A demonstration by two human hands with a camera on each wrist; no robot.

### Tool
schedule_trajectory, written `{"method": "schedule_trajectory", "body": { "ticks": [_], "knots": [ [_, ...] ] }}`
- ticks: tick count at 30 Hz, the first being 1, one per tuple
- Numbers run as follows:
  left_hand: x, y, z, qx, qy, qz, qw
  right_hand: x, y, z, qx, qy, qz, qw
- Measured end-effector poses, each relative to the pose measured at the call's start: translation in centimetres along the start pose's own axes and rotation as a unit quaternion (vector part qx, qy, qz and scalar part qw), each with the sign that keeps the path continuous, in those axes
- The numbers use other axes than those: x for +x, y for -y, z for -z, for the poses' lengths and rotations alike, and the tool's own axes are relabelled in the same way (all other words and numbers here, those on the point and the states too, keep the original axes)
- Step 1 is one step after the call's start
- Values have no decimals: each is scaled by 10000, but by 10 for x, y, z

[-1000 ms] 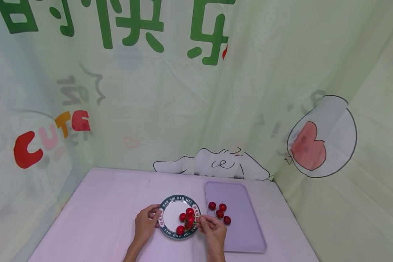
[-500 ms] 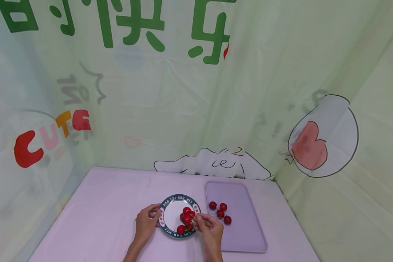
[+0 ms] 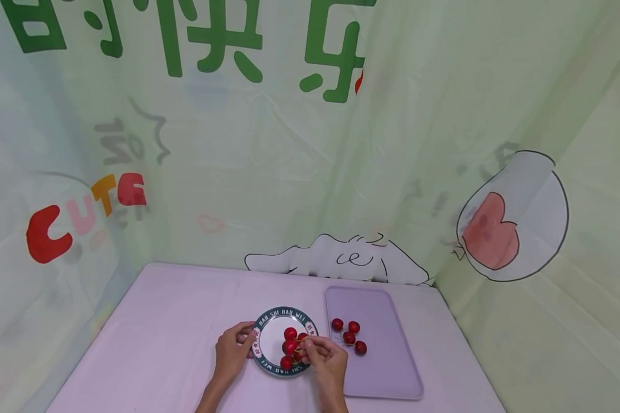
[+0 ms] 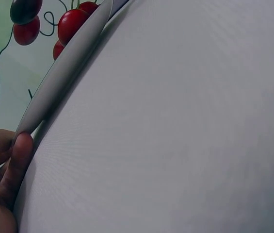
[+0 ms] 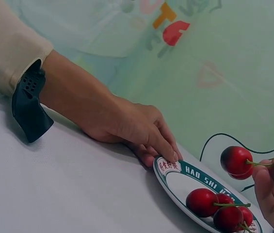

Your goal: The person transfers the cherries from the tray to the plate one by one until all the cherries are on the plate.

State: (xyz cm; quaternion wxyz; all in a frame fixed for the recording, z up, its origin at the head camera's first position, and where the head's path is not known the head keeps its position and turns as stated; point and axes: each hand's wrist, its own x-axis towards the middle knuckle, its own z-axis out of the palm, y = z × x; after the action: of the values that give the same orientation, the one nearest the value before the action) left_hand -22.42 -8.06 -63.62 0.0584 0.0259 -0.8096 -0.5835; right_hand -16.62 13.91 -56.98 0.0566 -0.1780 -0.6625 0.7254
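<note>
A round plate with a dark green lettered rim (image 3: 270, 317) stands on the table. My left hand (image 3: 231, 354) pinches its left rim, thumb on top in the right wrist view. My right hand (image 3: 328, 362) is over the plate's right side, pinching green stems between thumb and fingertips. Red cherries (image 5: 236, 160) hang from these stems, raised above the plate in the right wrist view. Below them, several more cherries (image 5: 202, 202) lie on the plate. The left wrist view shows the plate's underside (image 4: 69, 68) nearly edge-on, with the left hand's fingers at its rim.
Right of the plate lies a flat lilac tray (image 3: 384, 367). Several dark red cherries (image 3: 349, 337) lie on its left part, close to the right hand. A printed cloth (image 3: 289, 172) hangs behind the pale table (image 3: 186, 310) and along its sides.
My right hand has moved left, from the plate's right rim further over the plate, bringing the held cherries with it. The left hand keeps its hold on the rim.
</note>
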Motion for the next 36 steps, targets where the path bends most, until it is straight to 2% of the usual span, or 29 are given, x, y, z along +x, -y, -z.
{"method": "schedule_trajectory", "body": {
  "ticks": [6,15,22,30,36],
  "knots": [
    [1,1,0,1,-17,-16,10000,-6,7,-6,-252,-32,43,9997],
    [3,3,-1,23,-85,-124,9999,-10,5,-14,-615,-82,733,9954],
    [2,4,-1,-16,-32,-30,10000,-11,3,-18,-992,-53,778,9920],
    [4,5,-1,-24,-42,-28,10000,-17,7,-23,-1270,33,1054,9863],
    [5,5,-1,-24,-44,-109,9999,-12,-4,-25,-1489,15,1144,9822]
  ]
}}
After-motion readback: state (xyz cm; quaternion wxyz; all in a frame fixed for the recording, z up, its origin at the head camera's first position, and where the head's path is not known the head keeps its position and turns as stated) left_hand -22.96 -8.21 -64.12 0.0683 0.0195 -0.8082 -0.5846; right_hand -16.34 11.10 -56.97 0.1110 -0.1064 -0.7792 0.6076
